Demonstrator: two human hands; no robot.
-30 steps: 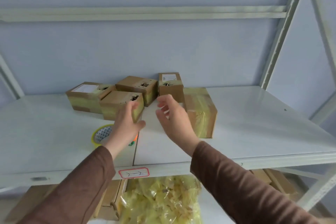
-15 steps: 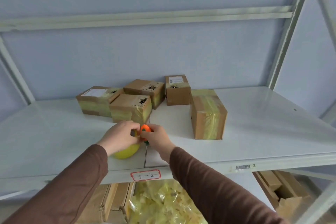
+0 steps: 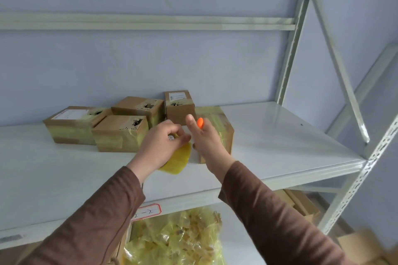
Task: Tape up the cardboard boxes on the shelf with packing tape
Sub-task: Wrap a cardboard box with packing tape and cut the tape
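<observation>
Several small cardboard boxes stand on the white shelf point(image 3: 280, 135): a flat one at the left point(image 3: 71, 125), one in front of it point(image 3: 120, 133), one behind point(image 3: 140, 107) and a small upright one point(image 3: 178, 105). All show yellowish tape bands. A box wrapped in tape point(image 3: 221, 127) stands at the right, partly hidden by my right hand point(image 3: 206, 142). That hand holds a small orange tool point(image 3: 200, 122), whose tip sticks up between thumb and fingers. My left hand point(image 3: 161, 146) grips the yellow tape roll point(image 3: 177, 160) just above the shelf, beside my right hand.
A red-bordered label point(image 3: 148, 212) sits on the shelf's front edge. Below it lies a clear bag of yellow pieces point(image 3: 176, 239), with flat cardboard point(image 3: 297, 202) at the lower right. A metal upright point(image 3: 297, 28) and a diagonal brace close off the right side.
Both hands took up the tape roll and orange tool near the shelf's front edge. They have since moved up and right toward the taped box.
</observation>
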